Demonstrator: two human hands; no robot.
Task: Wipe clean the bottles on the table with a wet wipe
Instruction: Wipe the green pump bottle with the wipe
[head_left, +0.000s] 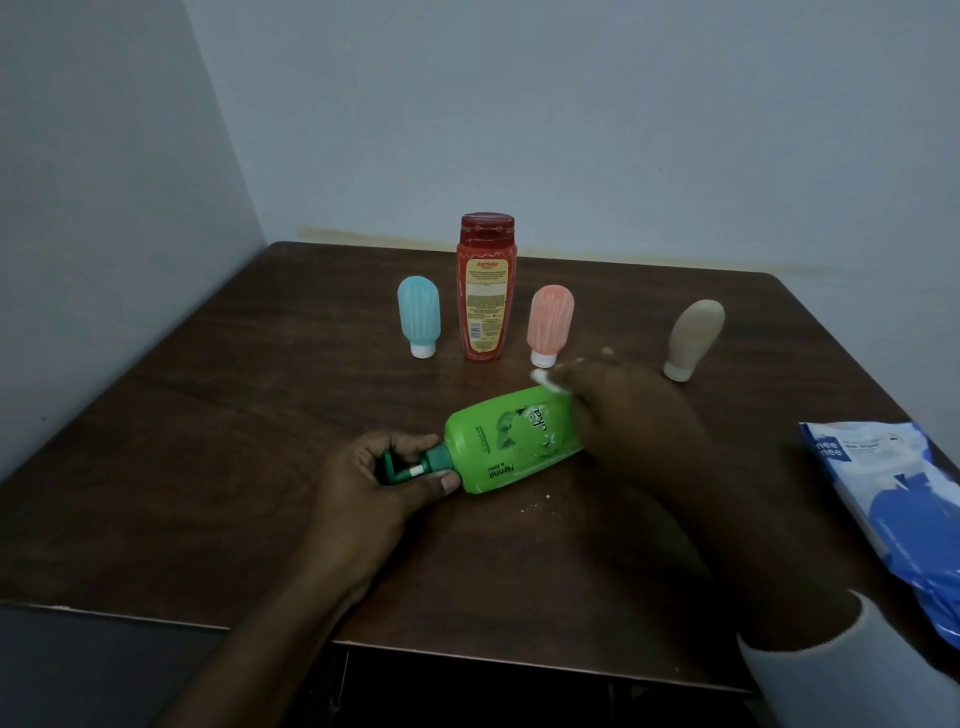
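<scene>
step: wiping the green bottle (511, 441), probably the first of five; the white smears on its label say it's not clean yet
green bottle: lying on its side mid-counter (234, 415), pump end toward the left hand, base toward the right hand
left hand (374, 483): grip closed round the pump neck (415, 470), thumb on the bottle shoulder, steadying it
right hand (623, 410): blurred; grip bunched on the wet wipe (544, 376), white wad pressed to the bottle's base end
waiting bottles: blue tube (418, 317), red bottle (485, 291), pink tube (549, 322) and beige tube (693, 338), all upright in a row at the back; blue, red and pink show pale streaks
wipe pack (893, 499): at the counter's right edge, near the right forearm
crumbs: white specks on the counter just below the green bottle
next: likely roll the bottle by the pump neck and run the wipe along the label to clear the smears, then stand it up and take another
</scene>
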